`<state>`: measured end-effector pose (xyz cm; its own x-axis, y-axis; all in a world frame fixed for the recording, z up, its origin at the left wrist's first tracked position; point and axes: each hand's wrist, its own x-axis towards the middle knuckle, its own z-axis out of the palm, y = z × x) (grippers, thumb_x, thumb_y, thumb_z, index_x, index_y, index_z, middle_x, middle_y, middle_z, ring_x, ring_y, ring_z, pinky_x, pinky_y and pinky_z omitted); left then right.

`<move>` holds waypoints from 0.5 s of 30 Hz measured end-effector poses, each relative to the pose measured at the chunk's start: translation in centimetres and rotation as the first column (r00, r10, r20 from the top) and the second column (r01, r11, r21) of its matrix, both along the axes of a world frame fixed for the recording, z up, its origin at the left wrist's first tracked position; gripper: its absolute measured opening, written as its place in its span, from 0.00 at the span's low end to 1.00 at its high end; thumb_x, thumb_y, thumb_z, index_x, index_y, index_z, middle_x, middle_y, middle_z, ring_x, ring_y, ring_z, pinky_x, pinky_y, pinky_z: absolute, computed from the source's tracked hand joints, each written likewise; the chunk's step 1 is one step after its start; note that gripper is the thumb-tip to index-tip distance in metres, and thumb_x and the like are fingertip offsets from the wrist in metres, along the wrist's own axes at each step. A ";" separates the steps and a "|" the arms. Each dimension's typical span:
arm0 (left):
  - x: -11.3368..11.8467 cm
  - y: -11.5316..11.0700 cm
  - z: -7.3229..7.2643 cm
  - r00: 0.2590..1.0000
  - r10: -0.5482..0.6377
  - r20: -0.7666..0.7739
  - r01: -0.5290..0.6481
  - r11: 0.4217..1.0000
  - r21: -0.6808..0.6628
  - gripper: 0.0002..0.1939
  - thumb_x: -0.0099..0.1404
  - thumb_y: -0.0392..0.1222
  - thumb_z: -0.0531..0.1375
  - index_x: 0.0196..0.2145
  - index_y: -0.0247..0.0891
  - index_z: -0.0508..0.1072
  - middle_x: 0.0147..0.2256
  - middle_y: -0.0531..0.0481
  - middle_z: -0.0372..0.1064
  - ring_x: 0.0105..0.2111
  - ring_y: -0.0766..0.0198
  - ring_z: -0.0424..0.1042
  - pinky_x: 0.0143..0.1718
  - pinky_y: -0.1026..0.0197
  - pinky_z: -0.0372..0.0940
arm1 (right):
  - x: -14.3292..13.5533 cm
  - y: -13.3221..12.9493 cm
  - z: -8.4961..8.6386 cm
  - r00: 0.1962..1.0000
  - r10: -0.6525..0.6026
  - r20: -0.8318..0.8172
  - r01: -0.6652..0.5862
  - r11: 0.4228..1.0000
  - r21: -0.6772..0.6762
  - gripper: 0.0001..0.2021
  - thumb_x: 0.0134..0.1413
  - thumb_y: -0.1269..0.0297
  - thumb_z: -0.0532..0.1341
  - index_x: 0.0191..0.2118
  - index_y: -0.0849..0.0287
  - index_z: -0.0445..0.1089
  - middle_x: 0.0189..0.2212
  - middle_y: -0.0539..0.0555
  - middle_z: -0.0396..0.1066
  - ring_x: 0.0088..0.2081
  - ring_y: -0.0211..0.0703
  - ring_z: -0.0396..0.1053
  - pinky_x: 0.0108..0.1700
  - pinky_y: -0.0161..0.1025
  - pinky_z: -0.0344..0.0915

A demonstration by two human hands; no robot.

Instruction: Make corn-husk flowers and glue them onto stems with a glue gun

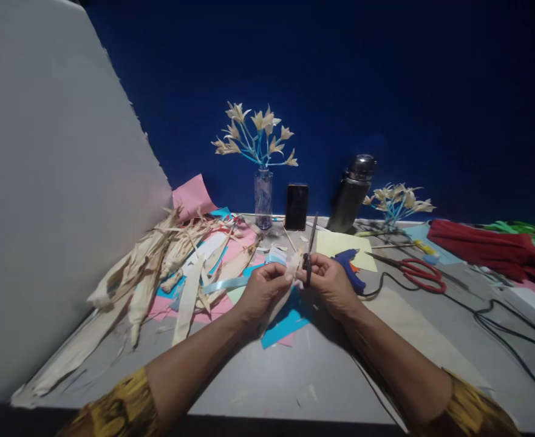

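Note:
Near the middle of the table, my left hand (267,288) is closed, its thumb and fingers pinching a small pale piece of husk (295,262). Close on its right, my right hand (333,284) is closed round the dark handles of a pair of scissors (311,243), whose blades point up. The fingertips of my right hand also meet the pale piece. A longer pale strip hangs below my left hand. Under both hands lies a blue paper sheet (285,325).
Dried husks (151,273) and pink paper (193,197) lie left. Behind stand a glass vase (263,200) with husk flowers, a phone (296,207) and a flask (351,194). Right are a blue glue gun (351,273), red-handled scissors (424,275), a black cable (481,315) and red cloth (490,249).

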<state>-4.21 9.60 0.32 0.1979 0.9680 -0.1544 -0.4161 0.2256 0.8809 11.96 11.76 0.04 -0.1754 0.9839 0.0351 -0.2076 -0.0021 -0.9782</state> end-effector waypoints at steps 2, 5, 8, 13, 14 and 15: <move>0.0 0.0 0.0 1.000 0.003 0.011 -0.003 1.000 0.010 0.16 0.47 0.44 0.74 0.26 0.35 0.71 0.18 0.56 0.66 0.17 0.73 0.61 0.23 0.68 0.55 | 0.0 0.0 0.1 1.000 -0.007 0.006 0.007 1.000 -0.007 0.20 0.33 0.59 0.76 0.28 0.58 0.67 0.19 0.44 0.66 0.23 0.35 0.62 0.26 0.31 0.57; -0.1 0.0 0.0 0.999 0.003 0.036 -0.004 1.000 0.008 0.16 0.47 0.44 0.74 0.26 0.34 0.72 0.18 0.57 0.64 0.17 0.73 0.60 0.23 0.67 0.55 | -0.1 -0.1 0.2 1.000 -0.022 0.018 0.023 1.000 -0.019 0.19 0.33 0.59 0.76 0.29 0.58 0.68 0.19 0.44 0.66 0.22 0.34 0.62 0.25 0.31 0.57; -0.4 0.3 0.3 0.997 -0.009 0.077 0.008 1.000 0.013 0.15 0.49 0.42 0.73 0.26 0.34 0.72 0.18 0.57 0.62 0.18 0.74 0.58 0.22 0.68 0.53 | -0.1 0.0 0.0 0.997 -0.049 0.055 0.051 0.998 -0.037 0.19 0.33 0.59 0.75 0.30 0.59 0.68 0.19 0.45 0.68 0.20 0.34 0.62 0.24 0.32 0.57; -2.7 0.9 2.5 0.947 -0.096 0.306 0.060 0.990 0.124 0.13 0.53 0.37 0.71 0.26 0.35 0.68 0.24 0.55 0.63 0.23 0.71 0.62 0.27 0.65 0.61 | 0.2 1.1 -0.7 0.964 -0.162 0.212 0.167 0.986 -0.008 0.15 0.33 0.59 0.72 0.26 0.59 0.67 0.16 0.44 0.65 0.18 0.33 0.58 0.22 0.31 0.51; -3.3 1.0 3.0 0.920 -0.138 0.368 0.082 0.983 0.165 0.14 0.54 0.36 0.70 0.25 0.36 0.66 0.24 0.55 0.61 0.24 0.70 0.62 0.27 0.65 0.61 | 0.3 1.3 -0.8 0.952 -0.192 0.239 0.195 0.981 0.014 0.15 0.33 0.59 0.71 0.26 0.59 0.67 0.16 0.44 0.65 0.18 0.33 0.57 0.22 0.31 0.51; -3.8 1.1 3.6 0.890 -0.176 0.421 0.097 0.975 0.202 0.14 0.54 0.36 0.70 0.24 0.36 0.65 0.24 0.56 0.58 0.23 0.71 0.61 0.25 0.66 0.60 | 0.4 1.5 -0.9 0.941 -0.219 0.260 0.217 0.976 0.036 0.15 0.32 0.59 0.70 0.25 0.59 0.66 0.16 0.44 0.64 0.18 0.33 0.57 0.22 0.31 0.50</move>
<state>-8.02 10.65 3.88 0.3387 0.9301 0.1420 -0.7412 0.1708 0.6492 12.39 13.31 -0.90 0.0391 0.9989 0.0238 0.0600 0.0215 -0.9980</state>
